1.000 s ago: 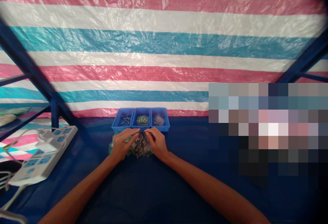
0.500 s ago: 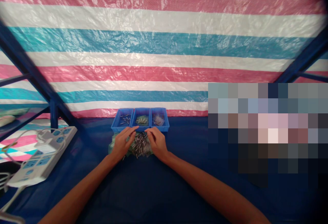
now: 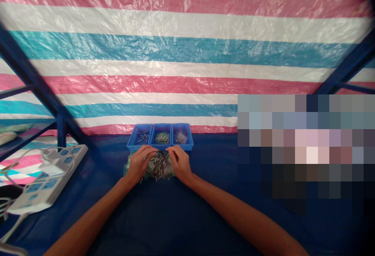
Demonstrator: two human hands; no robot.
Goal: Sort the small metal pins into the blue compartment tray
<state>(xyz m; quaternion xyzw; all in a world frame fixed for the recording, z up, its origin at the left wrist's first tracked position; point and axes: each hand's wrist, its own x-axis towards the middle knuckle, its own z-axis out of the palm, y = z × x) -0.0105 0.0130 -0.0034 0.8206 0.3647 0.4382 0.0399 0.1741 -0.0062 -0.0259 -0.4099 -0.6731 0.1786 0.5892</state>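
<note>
A heap of small metal pins (image 3: 159,166) lies among green and clear little plastic bags (image 3: 169,171) on the dark blue surface. My left hand (image 3: 138,164) is over the left side of the heap, its fingers pressed together toward the thumb. Over the right side, my right hand (image 3: 180,163) is closed in a pinch, fingertips facing the left ones with a small gap between. What either pinch holds is too small to make out. Just beyond the fingertips stands a three-part blue tray (image 3: 129,147).
Metal pins (image 3: 143,136) lie in the left compartment, green-wrapped pieces (image 3: 162,137) in the middle, and clear bags (image 3: 181,137) in the right. At left lies a white power strip (image 3: 54,185) with cables. Striped sheeting (image 3: 175,68) hangs behind. A blurred-out area covers the right side.
My left fingertips have come down and drawn in toward the thumb, back from the tray's front edge. My right hand has barely moved.
</note>
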